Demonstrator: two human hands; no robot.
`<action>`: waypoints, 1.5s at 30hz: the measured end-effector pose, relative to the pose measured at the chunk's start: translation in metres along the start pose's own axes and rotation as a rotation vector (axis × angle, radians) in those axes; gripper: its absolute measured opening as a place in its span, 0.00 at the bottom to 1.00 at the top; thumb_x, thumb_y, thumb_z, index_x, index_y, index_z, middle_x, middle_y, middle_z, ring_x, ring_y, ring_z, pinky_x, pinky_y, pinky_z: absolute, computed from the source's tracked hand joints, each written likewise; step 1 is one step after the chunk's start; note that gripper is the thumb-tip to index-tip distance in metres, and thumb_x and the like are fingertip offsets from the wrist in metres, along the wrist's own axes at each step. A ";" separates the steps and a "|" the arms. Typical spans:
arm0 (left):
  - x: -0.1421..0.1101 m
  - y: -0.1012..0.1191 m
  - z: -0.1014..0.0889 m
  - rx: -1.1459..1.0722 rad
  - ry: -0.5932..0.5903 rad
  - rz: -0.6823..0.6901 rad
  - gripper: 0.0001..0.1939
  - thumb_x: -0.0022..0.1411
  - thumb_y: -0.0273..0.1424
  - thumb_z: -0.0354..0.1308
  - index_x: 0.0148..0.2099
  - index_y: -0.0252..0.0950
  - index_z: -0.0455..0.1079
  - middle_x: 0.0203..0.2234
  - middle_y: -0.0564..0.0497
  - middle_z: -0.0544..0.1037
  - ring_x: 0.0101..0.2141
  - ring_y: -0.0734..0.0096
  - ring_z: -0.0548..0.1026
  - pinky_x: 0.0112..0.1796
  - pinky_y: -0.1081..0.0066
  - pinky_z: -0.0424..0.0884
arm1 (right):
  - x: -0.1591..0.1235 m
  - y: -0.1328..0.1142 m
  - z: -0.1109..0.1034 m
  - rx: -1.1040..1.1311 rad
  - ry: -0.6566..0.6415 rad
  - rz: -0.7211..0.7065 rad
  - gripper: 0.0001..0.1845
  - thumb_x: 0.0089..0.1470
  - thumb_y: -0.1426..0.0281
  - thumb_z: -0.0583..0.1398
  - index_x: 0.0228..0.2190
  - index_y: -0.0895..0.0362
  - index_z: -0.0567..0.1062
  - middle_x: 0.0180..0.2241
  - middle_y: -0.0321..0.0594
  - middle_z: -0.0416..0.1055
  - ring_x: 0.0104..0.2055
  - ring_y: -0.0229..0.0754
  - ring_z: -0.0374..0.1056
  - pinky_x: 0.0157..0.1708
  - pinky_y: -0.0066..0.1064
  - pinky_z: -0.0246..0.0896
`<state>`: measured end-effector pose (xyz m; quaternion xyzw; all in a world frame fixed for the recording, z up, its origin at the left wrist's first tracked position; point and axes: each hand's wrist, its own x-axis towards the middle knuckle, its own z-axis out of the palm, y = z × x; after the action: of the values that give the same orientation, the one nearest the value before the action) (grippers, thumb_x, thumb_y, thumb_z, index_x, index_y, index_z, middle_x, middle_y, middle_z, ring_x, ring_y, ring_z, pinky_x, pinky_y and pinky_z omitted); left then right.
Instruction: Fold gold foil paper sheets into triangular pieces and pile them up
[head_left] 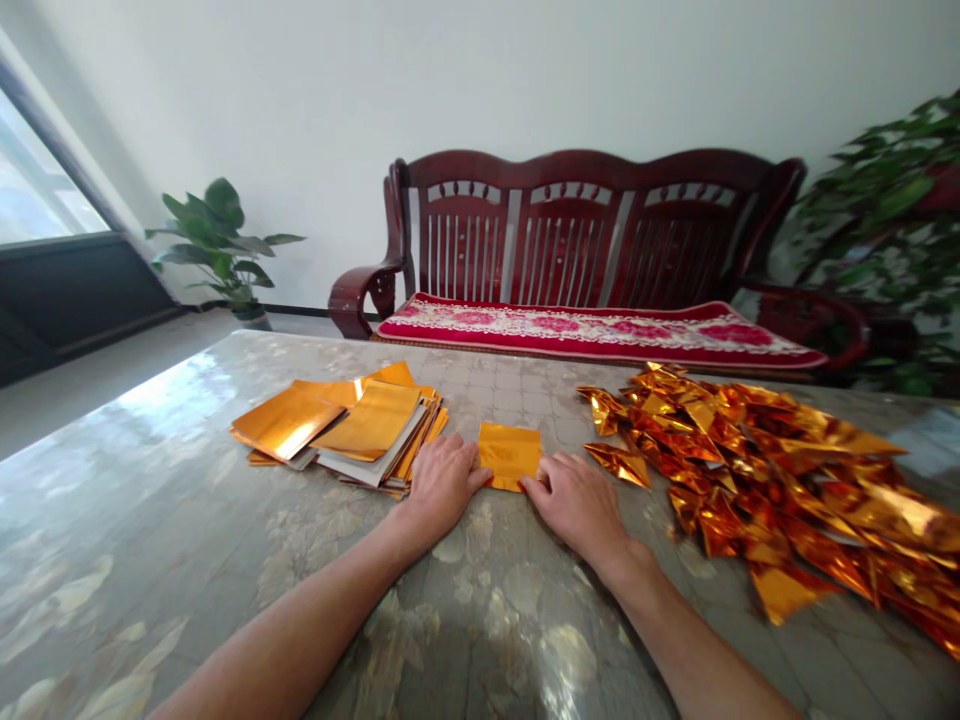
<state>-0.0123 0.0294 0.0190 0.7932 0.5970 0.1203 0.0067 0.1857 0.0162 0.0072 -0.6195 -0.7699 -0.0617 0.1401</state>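
Note:
A small sheet of gold foil paper (510, 450) lies on the table between my two hands, its near edge turned up in a narrow fold. My left hand (444, 474) has its fingers curled, with the thumb pressing the sheet's near left corner. At the near right corner, my right hand (576, 496) pinches the same sheet between thumb and bent fingers. Just left of my left hand is a loose stack of flat gold foil sheets (375, 415), some showing grey undersides. To the right of my right hand spreads a heap of folded gold foil pieces (735, 460).
The table (187, 560) has a glossy, flower-patterned cover that reflects light. Behind its far edge stands a dark red wooden bench (570, 240) with a red floral cushion (585, 328). Potted plants (217, 240) stand at left and right, beyond the table.

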 end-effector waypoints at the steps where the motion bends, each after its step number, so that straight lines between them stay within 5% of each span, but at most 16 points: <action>1: -0.001 0.000 0.000 -0.014 0.035 0.020 0.12 0.63 0.40 0.59 0.42 0.37 0.73 0.37 0.47 0.75 0.41 0.59 0.73 0.40 0.65 0.66 | 0.000 0.001 0.001 0.003 0.002 0.006 0.13 0.56 0.62 0.61 0.23 0.54 0.71 0.28 0.35 0.73 0.34 0.41 0.66 0.32 0.32 0.46; 4: -0.004 0.002 0.002 -0.066 0.080 0.189 0.09 0.66 0.33 0.56 0.48 0.40 0.72 0.41 0.49 0.74 0.44 0.63 0.71 0.43 0.67 0.66 | -0.001 0.001 0.002 0.017 0.029 0.012 0.11 0.56 0.62 0.62 0.26 0.54 0.72 0.29 0.36 0.72 0.35 0.42 0.65 0.33 0.32 0.48; 9: -0.017 0.015 0.006 0.032 -0.055 0.418 0.06 0.67 0.26 0.54 0.44 0.38 0.71 0.37 0.49 0.74 0.41 0.64 0.71 0.41 0.68 0.68 | -0.006 -0.004 0.000 0.031 0.120 -0.176 0.03 0.59 0.68 0.62 0.35 0.54 0.75 0.36 0.39 0.73 0.41 0.45 0.64 0.39 0.33 0.52; 14: -0.032 0.032 0.008 0.197 -0.064 0.369 0.08 0.64 0.22 0.55 0.45 0.32 0.70 0.38 0.45 0.74 0.38 0.59 0.72 0.38 0.63 0.71 | -0.014 -0.007 0.002 0.098 0.103 -0.393 0.07 0.61 0.75 0.58 0.38 0.54 0.76 0.36 0.38 0.74 0.41 0.43 0.64 0.42 0.32 0.55; 23: -0.042 0.025 0.000 0.329 -0.095 0.221 0.12 0.64 0.19 0.51 0.48 0.29 0.71 0.40 0.41 0.75 0.41 0.58 0.73 0.39 0.63 0.70 | -0.030 0.006 -0.001 -0.001 0.110 -0.219 0.14 0.58 0.82 0.56 0.34 0.55 0.78 0.34 0.40 0.74 0.40 0.43 0.64 0.42 0.32 0.56; 28: -0.028 0.006 -0.010 0.160 -0.109 0.123 0.14 0.70 0.35 0.48 0.39 0.35 0.73 0.36 0.45 0.75 0.41 0.61 0.74 0.43 0.64 0.68 | -0.030 0.000 -0.004 -0.122 0.122 -0.219 0.11 0.54 0.81 0.57 0.28 0.57 0.77 0.31 0.42 0.72 0.37 0.45 0.63 0.39 0.36 0.53; 33: -0.017 0.004 -0.010 0.063 -0.029 -0.121 0.16 0.67 0.44 0.52 0.43 0.36 0.71 0.38 0.46 0.74 0.41 0.62 0.75 0.39 0.67 0.68 | -0.028 -0.008 -0.005 -0.174 0.131 -0.215 0.11 0.53 0.81 0.57 0.27 0.57 0.76 0.30 0.44 0.71 0.36 0.47 0.63 0.37 0.38 0.52; 45: -0.012 0.002 0.005 -0.166 0.069 -0.117 0.05 0.62 0.32 0.57 0.34 0.37 0.68 0.35 0.49 0.73 0.41 0.64 0.73 0.41 0.68 0.67 | -0.030 -0.013 -0.006 -0.148 0.136 -0.213 0.11 0.54 0.81 0.57 0.27 0.56 0.76 0.30 0.44 0.71 0.36 0.48 0.65 0.36 0.39 0.54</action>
<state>-0.0122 0.0182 0.0123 0.7492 0.6299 0.1961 0.0590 0.1798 -0.0166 0.0056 -0.5374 -0.8133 -0.1746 0.1386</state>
